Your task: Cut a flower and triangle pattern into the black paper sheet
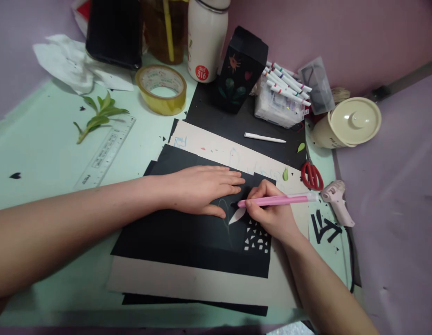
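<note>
My left hand [212,188] lies flat on a sheet of black paper [174,232], fingers spread, holding nothing. In my right hand [271,211] is a slim pink pen-style craft knife [271,201], its dark tip close to the paper beside a pale leaf-shaped cut-out [237,216]. A faint outline of leaves and a stem is drawn between the hands. Below my right hand, many small triangles and squares are cut through the paper, showing white. Pale card [188,279] and more black paper lie underneath.
Behind the paper stand a tape roll [162,90], white bottle [207,42], decorated black box [240,70] and markers [287,81]. Red scissors [311,176], a glue gun [337,200] and a lidded pot [355,122] are at right. A ruler [106,153] and leafy sprig [99,116] lie left.
</note>
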{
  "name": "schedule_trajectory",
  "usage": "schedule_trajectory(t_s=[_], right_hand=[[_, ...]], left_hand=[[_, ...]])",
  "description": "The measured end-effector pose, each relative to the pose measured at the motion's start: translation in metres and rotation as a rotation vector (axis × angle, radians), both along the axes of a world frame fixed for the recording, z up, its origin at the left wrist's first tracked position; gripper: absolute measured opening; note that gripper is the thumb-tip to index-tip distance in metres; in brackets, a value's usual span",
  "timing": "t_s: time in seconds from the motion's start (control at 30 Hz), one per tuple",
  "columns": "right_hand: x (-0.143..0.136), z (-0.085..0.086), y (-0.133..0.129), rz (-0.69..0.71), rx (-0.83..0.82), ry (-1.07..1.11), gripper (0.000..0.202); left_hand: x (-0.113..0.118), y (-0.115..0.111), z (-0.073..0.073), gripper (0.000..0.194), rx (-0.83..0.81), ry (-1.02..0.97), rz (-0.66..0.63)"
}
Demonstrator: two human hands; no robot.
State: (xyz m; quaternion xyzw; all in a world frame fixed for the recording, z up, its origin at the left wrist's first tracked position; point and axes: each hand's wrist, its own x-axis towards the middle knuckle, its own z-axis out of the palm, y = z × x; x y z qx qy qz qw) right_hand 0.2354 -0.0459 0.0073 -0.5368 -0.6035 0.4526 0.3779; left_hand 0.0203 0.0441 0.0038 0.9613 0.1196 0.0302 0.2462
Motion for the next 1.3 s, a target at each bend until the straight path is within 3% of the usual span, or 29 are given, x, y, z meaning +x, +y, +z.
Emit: schedule_trajectory(t_s=[0.37, 0.5, 0.57, 0.67, 0.73, 0.87, 1.0, 1.3], right_hand=[[0.005, -0.001, 0.002, 0.028, -0.032, -0.068, 0.023], [0.007, 0.000, 0.003, 0.036, -0.023, -0.096, 0.023], [0.006, 0.001, 0.003, 0.030, -0.008, -0.100, 0.022], [0.006, 0.001, 0.003, 0.036, -0.010, -0.066, 0.020], [0.006, 0.001, 0.003, 0.047, -0.020, -0.030, 0.020], [0.006, 0.000, 0.004, 0.053, -0.021, -0.022, 0.020], [0.006, 0.000, 0.004, 0.058, -0.025, -0.028, 0.019], [0.004, 0.003, 0.001, 0.102, -0.039, -0.043, 0.020]], left_hand=[[-0.003, 0.002, -0.003, 0.062, 0.060, -0.021, -0.018], [-0.005, 0.002, 0.009, 0.055, 0.188, -0.030, 0.008], [-0.006, -0.008, 0.023, 0.042, 0.294, 0.000, 0.047], [-0.005, -0.044, 0.039, 0.016, 0.399, 0.108, 0.062], [-0.003, -0.075, 0.041, 0.015, 0.423, 0.146, 0.037], [0.000, -0.119, 0.027, 0.039, 0.488, 0.226, 0.061], [0.003, -0.126, 0.018, 0.043, 0.479, 0.282, 0.081], [0.003, -0.124, 0.019, 0.041, 0.498, 0.255, 0.113]])
